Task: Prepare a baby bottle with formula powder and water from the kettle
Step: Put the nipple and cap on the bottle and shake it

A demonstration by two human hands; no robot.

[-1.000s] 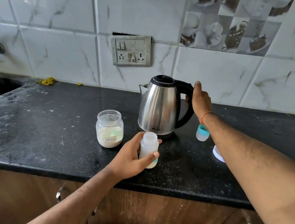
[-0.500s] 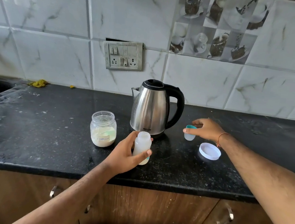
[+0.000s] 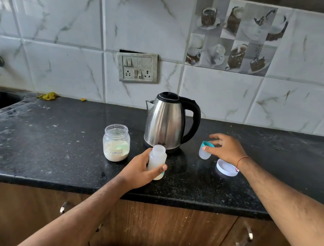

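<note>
Steel kettle (image 3: 165,121) released; right hand (image 3: 225,148) now pinches bottle cap (image 3: 205,150), left hand (image 3: 141,170) gripping open bottle (image 3: 156,161)—capping likely next.

Open baby bottle (image 3: 156,161) upright on counter, just in front of steel kettle (image 3: 166,121), lid shut. Formula jar (image 3: 116,142) w/ powder left of it, uncapped. Teal-rimmed bottle cap (image 3: 205,150) tilted, right of kettle.
</note>
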